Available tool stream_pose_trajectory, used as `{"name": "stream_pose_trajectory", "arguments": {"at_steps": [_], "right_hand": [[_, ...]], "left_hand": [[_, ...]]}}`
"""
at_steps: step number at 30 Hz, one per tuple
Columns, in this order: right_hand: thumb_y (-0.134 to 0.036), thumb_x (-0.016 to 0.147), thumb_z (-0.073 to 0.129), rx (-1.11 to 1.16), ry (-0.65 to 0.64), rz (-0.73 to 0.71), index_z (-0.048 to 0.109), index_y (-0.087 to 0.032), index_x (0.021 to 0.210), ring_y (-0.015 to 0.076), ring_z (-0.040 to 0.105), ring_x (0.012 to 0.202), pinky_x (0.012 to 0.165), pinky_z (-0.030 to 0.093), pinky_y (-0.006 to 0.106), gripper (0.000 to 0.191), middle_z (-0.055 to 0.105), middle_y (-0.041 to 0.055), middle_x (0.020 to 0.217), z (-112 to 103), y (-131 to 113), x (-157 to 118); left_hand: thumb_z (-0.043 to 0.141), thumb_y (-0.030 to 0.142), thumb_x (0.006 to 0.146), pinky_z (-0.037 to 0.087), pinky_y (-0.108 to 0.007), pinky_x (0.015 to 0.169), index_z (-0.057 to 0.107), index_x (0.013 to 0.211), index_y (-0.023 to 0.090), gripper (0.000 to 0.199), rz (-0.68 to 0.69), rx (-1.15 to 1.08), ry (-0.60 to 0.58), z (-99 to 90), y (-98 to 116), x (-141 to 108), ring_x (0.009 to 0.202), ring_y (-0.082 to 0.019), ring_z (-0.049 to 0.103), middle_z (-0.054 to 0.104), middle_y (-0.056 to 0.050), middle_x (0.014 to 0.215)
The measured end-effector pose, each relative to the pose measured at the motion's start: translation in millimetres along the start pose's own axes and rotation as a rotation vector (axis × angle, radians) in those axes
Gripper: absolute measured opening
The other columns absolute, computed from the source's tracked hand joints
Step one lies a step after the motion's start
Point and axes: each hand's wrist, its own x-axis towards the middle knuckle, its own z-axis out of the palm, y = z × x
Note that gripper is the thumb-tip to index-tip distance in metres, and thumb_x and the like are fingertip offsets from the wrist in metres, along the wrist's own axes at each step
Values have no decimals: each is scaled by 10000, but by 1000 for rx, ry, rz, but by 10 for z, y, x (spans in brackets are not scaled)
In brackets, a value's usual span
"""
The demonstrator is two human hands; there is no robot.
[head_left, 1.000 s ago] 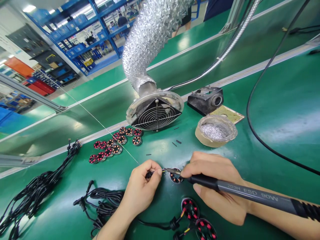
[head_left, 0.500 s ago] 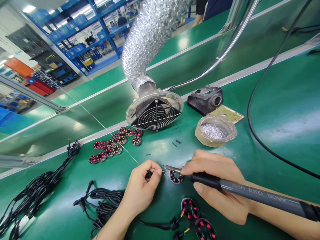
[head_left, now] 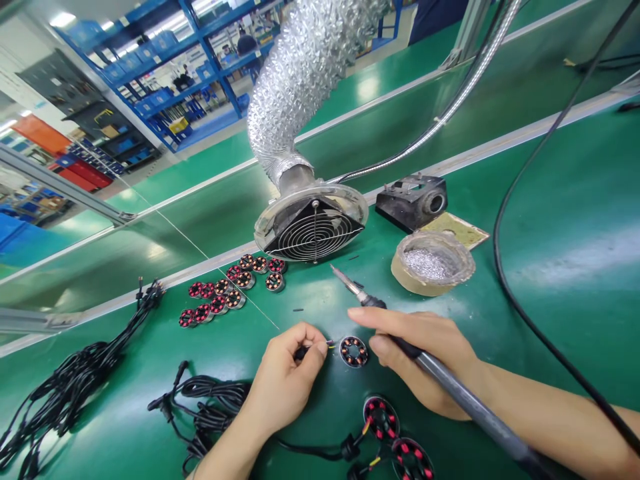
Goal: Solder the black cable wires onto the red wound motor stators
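Note:
My left hand (head_left: 287,373) pinches the end of a black cable, and its thin bare wires (head_left: 330,344) stick out past the fingertips. Just right of those wires a motor stator (head_left: 353,352) with copper windings lies on the green bench. A soldering iron (head_left: 450,380) is held in my right hand (head_left: 430,360), its tip pointing up and left, clear of the wires and the stator. Below, two stators with red windings (head_left: 381,419) are joined to black cables by coloured wires. The strand of thin solder wire (head_left: 240,297) runs down toward my left hand; whether it is held there I cannot tell.
A fume extractor (head_left: 315,230) on a foil duct stands behind, with rows of stators (head_left: 219,305) to its left. Black cable bundles (head_left: 75,380) lie at left. On the right are a tub of metal shavings (head_left: 433,263), an iron stand (head_left: 413,200) and a hanging cord (head_left: 505,267).
The soldering iron's tip has swung up and away from the wire ends, and my right hand has changed its angle on the handle. My left hand has barely moved.

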Motion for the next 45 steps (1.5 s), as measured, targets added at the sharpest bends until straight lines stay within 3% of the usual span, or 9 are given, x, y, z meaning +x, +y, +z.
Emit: {"name": "stream_pose_trajectory", "arguments": {"at_steps": [4,9,13,15,19,24,27,33,45], "right_hand": [[-38,914,503,-33,-65,-32,626,-195,1079,89,604,598,544,464,177,259,663,-2,780,121,55,2],[-42,907,455,-123,-133,-113,641,-187,1007,91,469,507,488,368,204,256,554,-30,668,229,102,-13],[-18,868,454,-184,-71,-144,623,-202,966,97,435,502,491,336,214,270,514,-45,634,215,80,3],[-30,863,463,-195,-81,-138,621,-208,975,96,432,494,490,333,215,263,515,-47,629,212,83,-4],[-35,879,472,-157,-134,-107,617,-205,1048,95,501,533,514,382,203,281,615,-17,715,240,120,-50],[-38,888,481,-97,-101,-89,609,-189,1063,92,526,545,516,411,191,264,631,-5,737,270,134,-70],[-39,888,476,-106,-92,-91,610,-184,1032,97,542,555,523,427,194,244,635,-2,733,263,123,-49],[-27,814,505,-31,-103,-62,607,-183,1023,99,581,595,563,474,187,280,664,7,780,225,106,12],[-49,846,475,-100,-140,3,632,-170,1017,111,609,609,576,486,200,262,676,17,768,254,87,10]], "left_hand": [[488,394,896,294,-235,575,503,723,189,268,-18,-79,-96,17,-8,-11,612,-123,351,408,47,639],[487,408,909,311,-246,594,493,741,194,272,15,-72,-158,13,8,-44,640,-130,368,437,35,683],[470,380,941,327,-252,617,532,795,191,246,46,59,-127,-10,19,-79,668,-138,420,494,21,725],[469,406,946,341,-251,633,538,812,190,263,38,23,-111,-7,11,-84,686,-141,440,507,17,732],[564,582,857,348,-234,611,520,750,183,415,-34,-192,-110,29,-2,-54,641,-127,427,498,26,662],[645,715,709,186,-214,443,503,680,188,546,-175,-363,-161,60,9,-5,450,-65,231,444,73,538],[650,669,722,140,-220,420,520,632,183,511,-218,-373,-186,59,10,4,413,-56,183,425,79,481],[675,497,714,202,-201,451,507,599,192,366,-239,-391,-93,70,23,6,419,-60,210,437,81,440],[642,480,717,244,-209,482,480,601,206,339,-232,-336,-26,107,14,-1,432,-64,211,428,89,451]]}}
